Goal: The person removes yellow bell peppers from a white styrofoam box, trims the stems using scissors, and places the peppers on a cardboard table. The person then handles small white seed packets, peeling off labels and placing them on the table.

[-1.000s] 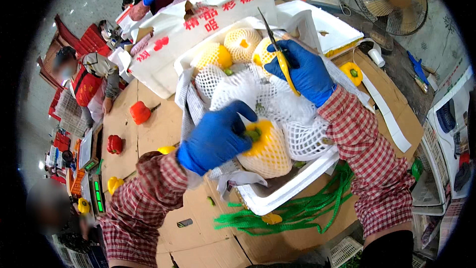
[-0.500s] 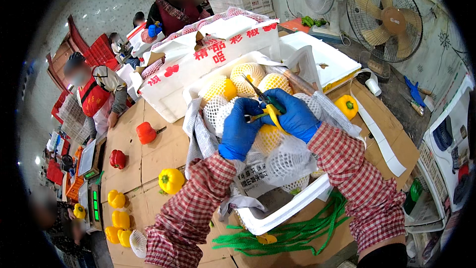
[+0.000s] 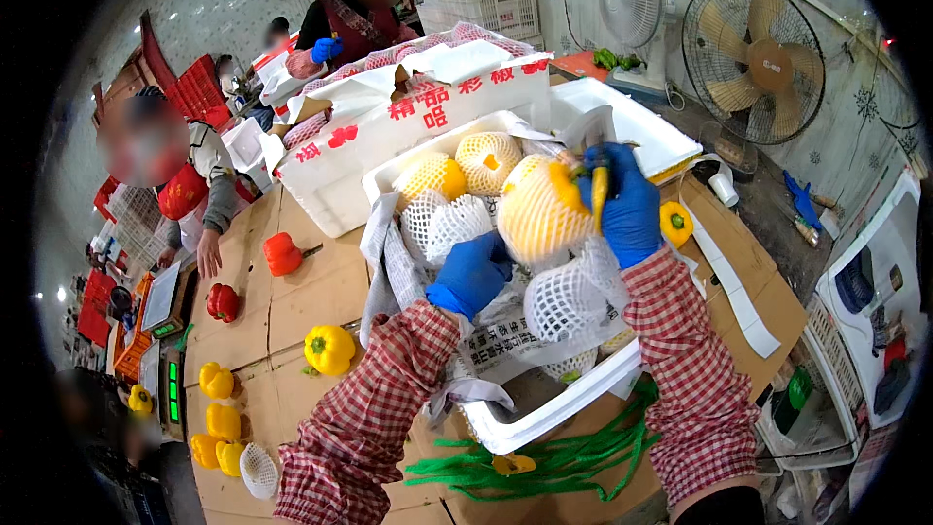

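Observation:
My right hand (image 3: 627, 204) grips yellow-handled scissors (image 3: 600, 190), its fingers beside a blurred yellow pepper in foam netting (image 3: 544, 214), raised over the white foam box (image 3: 544, 423). Just below that pepper's left side, my left hand (image 3: 471, 272) has curled fingers; what they hold is hidden. More netted yellow peppers (image 3: 428, 177) fill the back of the box, with white-netted produce (image 3: 457, 228) in front and printed paper lining (image 3: 384, 248) around them.
Loose red (image 3: 282, 253) and yellow peppers (image 3: 330, 350) lie left on the cardboard-covered table. Two co-workers (image 3: 345, 15) (image 3: 199, 194) stand beyond. A larger printed box (image 3: 330, 190) is behind, fans (image 3: 763, 68) back right, green netting strips (image 3: 535, 472) in front.
My hands, together over the box half a second ago, have parted; the right moved up and right with the scissors. A netted pepper is now raised. The co-worker at left has extended an arm.

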The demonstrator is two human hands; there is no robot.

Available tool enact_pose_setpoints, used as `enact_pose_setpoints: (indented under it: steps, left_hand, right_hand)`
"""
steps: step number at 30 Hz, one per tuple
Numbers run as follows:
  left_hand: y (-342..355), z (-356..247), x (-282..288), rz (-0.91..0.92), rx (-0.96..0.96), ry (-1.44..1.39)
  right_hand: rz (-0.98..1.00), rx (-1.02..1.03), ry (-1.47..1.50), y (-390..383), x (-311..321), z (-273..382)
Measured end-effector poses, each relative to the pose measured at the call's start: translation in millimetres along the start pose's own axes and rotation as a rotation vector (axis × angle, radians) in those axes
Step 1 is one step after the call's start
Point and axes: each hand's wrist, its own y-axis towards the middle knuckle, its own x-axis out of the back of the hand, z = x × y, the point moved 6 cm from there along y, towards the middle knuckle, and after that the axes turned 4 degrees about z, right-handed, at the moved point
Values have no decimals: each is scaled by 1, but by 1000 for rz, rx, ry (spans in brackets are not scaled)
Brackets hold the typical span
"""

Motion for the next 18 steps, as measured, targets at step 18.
enact_pose_setpoints:
  steps: [18]
  left_hand:
    - [-24, -19, 33, -430, -191, -689]
  right_hand:
    - [-13, -190, 473, 6, 7, -19]
